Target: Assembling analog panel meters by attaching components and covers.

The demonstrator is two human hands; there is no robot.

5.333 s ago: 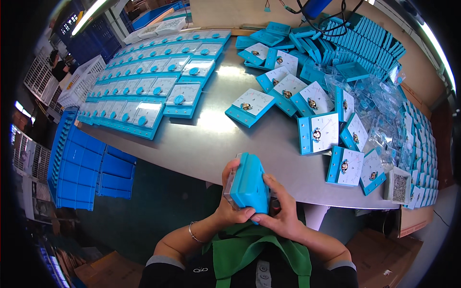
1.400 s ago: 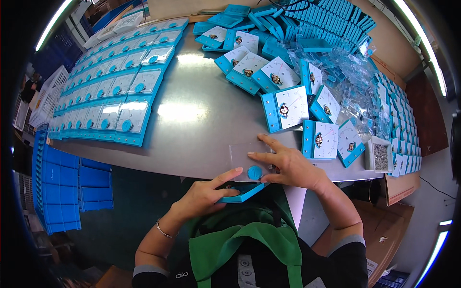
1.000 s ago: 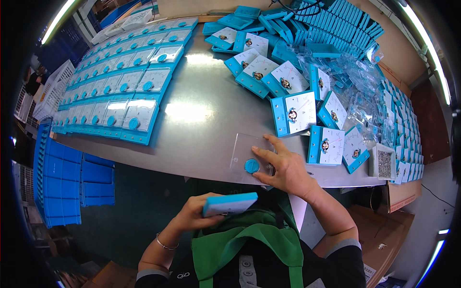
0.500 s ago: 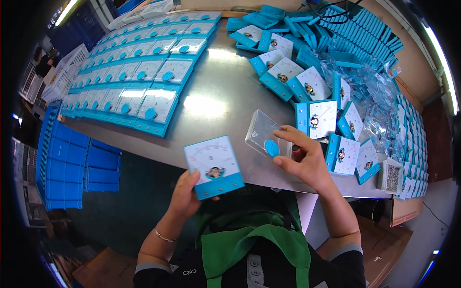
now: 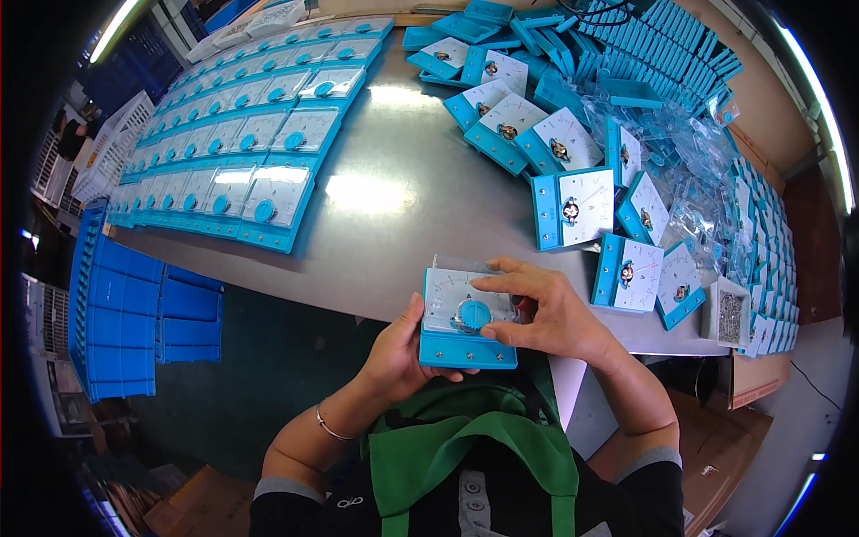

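Turquoise plastic is snug in our left hand (image 5: 398,351): the thumb lies along the left side of the meter case (image 5: 470,351) and the fingers curl underneath, a firm hold. Our right hand (image 5: 553,313) is only part-closed, thumb and forefinger spread over the clear cover (image 5: 455,320) beside its blue knob (image 5: 475,314), and seems to have hold of it. The meter case is face up at the front edge of the bench (image 5: 394,242), overlapping that edge in our view. The cover lies over the white dial (image 5: 447,286) but pokes out past the case's far edge, so we judge it not fully seated. To do this well, we should draw it squarely toward us until its corners meet the case's, grip it by the rims, and press evenly rather than on the knob.
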